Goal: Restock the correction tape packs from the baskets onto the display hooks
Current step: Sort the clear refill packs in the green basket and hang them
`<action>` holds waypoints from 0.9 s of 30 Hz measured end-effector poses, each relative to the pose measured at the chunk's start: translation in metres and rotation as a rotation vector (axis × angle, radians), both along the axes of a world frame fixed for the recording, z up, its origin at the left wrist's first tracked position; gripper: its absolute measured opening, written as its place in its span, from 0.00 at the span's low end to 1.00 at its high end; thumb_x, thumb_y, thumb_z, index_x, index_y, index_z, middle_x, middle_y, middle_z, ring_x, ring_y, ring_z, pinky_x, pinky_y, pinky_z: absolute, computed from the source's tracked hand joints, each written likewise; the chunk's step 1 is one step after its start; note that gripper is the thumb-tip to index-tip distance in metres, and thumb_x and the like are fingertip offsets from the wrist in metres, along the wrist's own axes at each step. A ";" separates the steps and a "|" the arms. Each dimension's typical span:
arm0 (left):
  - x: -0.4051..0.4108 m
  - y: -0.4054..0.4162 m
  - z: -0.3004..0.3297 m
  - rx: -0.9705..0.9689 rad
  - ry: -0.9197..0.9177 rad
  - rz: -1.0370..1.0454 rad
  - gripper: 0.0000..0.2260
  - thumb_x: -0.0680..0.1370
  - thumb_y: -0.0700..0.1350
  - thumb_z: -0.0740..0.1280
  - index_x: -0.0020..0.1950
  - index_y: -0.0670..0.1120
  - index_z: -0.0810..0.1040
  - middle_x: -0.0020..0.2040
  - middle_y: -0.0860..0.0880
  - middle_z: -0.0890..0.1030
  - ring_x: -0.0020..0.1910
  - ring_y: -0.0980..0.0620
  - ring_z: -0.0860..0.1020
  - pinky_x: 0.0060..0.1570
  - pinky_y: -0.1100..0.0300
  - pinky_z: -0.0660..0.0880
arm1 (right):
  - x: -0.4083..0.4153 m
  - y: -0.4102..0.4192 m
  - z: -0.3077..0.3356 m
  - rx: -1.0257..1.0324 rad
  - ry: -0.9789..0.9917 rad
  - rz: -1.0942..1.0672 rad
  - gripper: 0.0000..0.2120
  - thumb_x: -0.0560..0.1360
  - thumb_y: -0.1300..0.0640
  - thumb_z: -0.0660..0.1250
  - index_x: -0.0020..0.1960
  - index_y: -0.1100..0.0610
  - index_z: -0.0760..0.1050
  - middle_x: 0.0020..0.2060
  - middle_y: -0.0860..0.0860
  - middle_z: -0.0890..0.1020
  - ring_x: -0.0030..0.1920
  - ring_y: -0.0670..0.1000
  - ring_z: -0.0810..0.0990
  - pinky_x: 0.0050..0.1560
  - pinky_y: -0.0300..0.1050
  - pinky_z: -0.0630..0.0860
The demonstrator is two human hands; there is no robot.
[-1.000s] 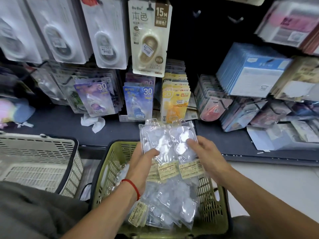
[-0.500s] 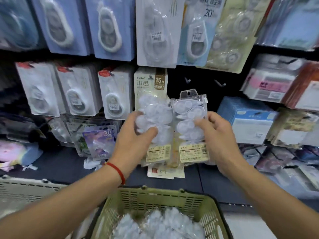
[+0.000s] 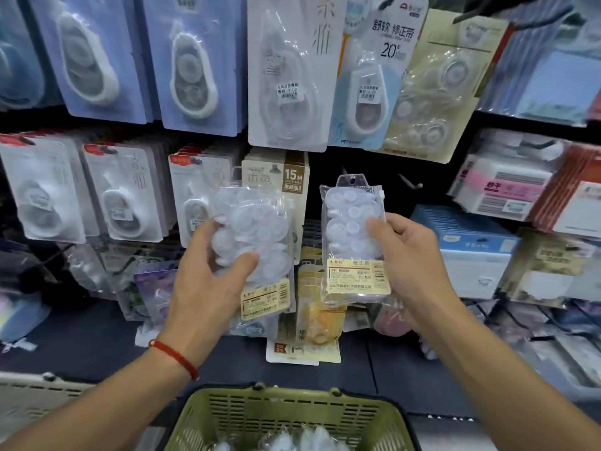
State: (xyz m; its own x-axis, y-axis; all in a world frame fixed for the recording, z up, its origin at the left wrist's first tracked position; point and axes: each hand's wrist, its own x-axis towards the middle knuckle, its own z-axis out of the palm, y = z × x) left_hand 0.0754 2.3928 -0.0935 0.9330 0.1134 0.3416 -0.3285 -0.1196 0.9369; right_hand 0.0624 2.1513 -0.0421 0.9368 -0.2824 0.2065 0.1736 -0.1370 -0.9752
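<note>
Two clear packs of correction tape are up in front of the display, one in each of my hands, so I judge I am at the hanging step. At the far left lies the pale basket (image 3: 29, 395), only its rim in view. My left hand (image 3: 211, 281) grips the left pack (image 3: 257, 245), thumb across its front and fingers curled behind; it may be more than one pack, I cannot tell. It sits in front of the hanging beige 15M card (image 3: 286, 177). Below, between my arms, the green basket (image 3: 292, 408) holds more clear packs. My right hand (image 3: 406, 255) pinches the right pack (image 3: 353, 242) upright, thumb on its face, with the hang hole at the top free. Just to the right and a little above is a bare display hook (image 3: 411, 183) against the dark panel. The next move, I think, calls for lifting the right pack, lining its hole up with the tip of that hook and sliding it back. The film is slippery and soft, so I should keep the top edge straight.
</note>
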 end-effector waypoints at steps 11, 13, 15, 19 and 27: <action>0.003 0.000 -0.001 -0.082 -0.060 -0.038 0.18 0.74 0.50 0.72 0.63 0.58 0.78 0.59 0.53 0.85 0.58 0.53 0.84 0.58 0.51 0.81 | 0.005 -0.003 0.009 0.103 0.047 0.033 0.10 0.84 0.54 0.67 0.53 0.57 0.85 0.47 0.56 0.89 0.46 0.58 0.89 0.45 0.56 0.86; 0.004 0.000 -0.001 -0.074 -0.069 -0.037 0.16 0.74 0.49 0.72 0.61 0.59 0.78 0.58 0.53 0.85 0.57 0.53 0.84 0.56 0.53 0.80 | 0.003 -0.003 0.010 0.086 0.037 0.035 0.09 0.83 0.53 0.68 0.50 0.55 0.86 0.45 0.56 0.89 0.44 0.57 0.89 0.40 0.54 0.86; 0.005 0.000 -0.002 -0.071 -0.073 -0.031 0.16 0.74 0.48 0.72 0.61 0.59 0.78 0.57 0.53 0.86 0.56 0.53 0.84 0.55 0.54 0.79 | 0.000 -0.003 0.011 0.087 0.022 0.031 0.09 0.83 0.53 0.69 0.48 0.54 0.86 0.43 0.55 0.89 0.41 0.57 0.89 0.36 0.53 0.86; 0.006 0.000 -0.003 -0.062 -0.069 -0.030 0.18 0.74 0.49 0.72 0.64 0.55 0.78 0.58 0.53 0.85 0.57 0.52 0.84 0.58 0.49 0.80 | -0.002 -0.004 0.014 0.094 0.026 0.032 0.08 0.83 0.54 0.69 0.49 0.55 0.86 0.43 0.56 0.89 0.40 0.57 0.89 0.35 0.54 0.86; 0.004 -0.002 -0.002 -0.065 -0.066 -0.049 0.19 0.75 0.48 0.72 0.65 0.53 0.77 0.59 0.52 0.85 0.58 0.51 0.84 0.58 0.50 0.80 | 0.008 -0.009 0.006 -0.095 0.062 -0.005 0.10 0.83 0.48 0.68 0.56 0.53 0.84 0.42 0.50 0.89 0.45 0.53 0.89 0.46 0.55 0.86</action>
